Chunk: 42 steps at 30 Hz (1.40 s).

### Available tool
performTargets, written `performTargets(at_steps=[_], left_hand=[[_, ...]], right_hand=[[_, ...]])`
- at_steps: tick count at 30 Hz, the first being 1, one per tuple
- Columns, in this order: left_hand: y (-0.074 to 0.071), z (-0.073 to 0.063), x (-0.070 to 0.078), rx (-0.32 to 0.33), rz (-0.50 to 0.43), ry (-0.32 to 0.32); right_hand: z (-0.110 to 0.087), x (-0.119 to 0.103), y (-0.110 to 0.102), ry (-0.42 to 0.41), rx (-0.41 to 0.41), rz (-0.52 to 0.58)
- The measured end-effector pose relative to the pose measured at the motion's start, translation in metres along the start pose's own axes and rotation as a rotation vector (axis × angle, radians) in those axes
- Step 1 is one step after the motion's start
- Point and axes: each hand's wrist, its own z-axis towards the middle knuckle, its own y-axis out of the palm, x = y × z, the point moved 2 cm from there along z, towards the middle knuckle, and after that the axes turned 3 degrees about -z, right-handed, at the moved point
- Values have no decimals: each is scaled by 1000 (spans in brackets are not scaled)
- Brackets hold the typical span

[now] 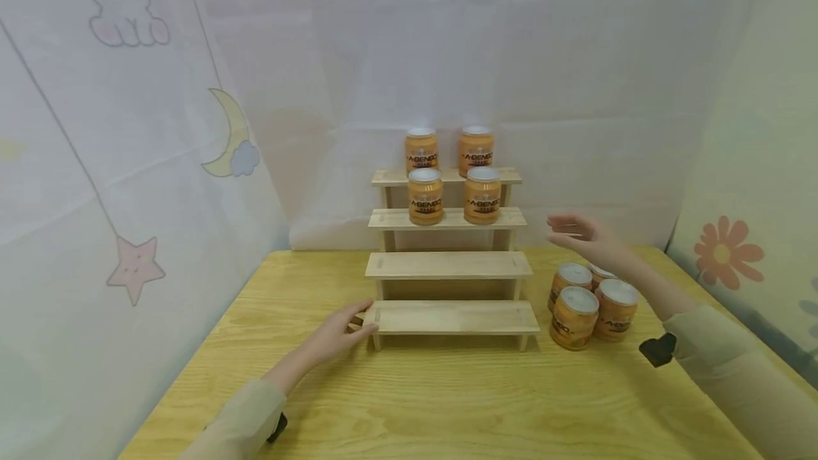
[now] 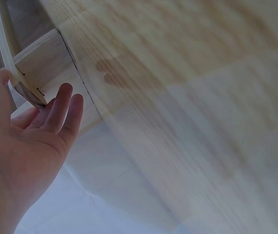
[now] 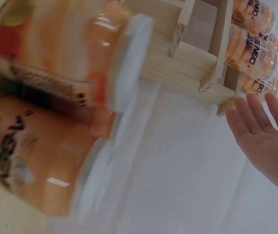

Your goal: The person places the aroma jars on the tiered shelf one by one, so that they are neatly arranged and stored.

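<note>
A four-step style wooden display rack (image 1: 447, 265) stands on the table. My left hand (image 1: 341, 331) grips the left end of its lowest step (image 1: 456, 316); in the left wrist view the thumb lies on the board and the fingers reach beneath it. My right hand (image 1: 584, 234) hovers, fingers extended and holding nothing, right of the rack and over several orange cans (image 1: 575, 319) with silvery lids. Two matching cans (image 1: 482, 197) stand upright on the second step from the top. Another two cans (image 1: 421, 151) stand behind them on the top step.
The light wooden table (image 1: 409, 403) runs up to a white cloth backdrop (image 1: 575, 77). Printed cloth walls (image 1: 77, 183) close in the left and right sides. The loose cans are grouped tightly beside the rack's right end.
</note>
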Motion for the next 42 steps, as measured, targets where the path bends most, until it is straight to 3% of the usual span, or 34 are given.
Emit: performTargets(at_steps=[6,14,21,28,35,37,42], left_hand=[[1,0,2,-2,16,-1],[-2,0,3,12,14,-26],[-1,2,1,2,31,3],[1,3,2,4,32,-9],[0,2,4,9,25,-32],[0,1,5,10,23,-38],[0,1,4,7,29,-40]], right_hand=[[-28,14,-1,9,-33,-69],[-52,34,11,124,-92,-146],[-60,47,25,94,-45,-184],[-63,50,30,63,1,-255],[-68,52,30,-40,-77,-190],[-70,51,30,-38,-78,-170],[-73,49,36,9,18,-295]])
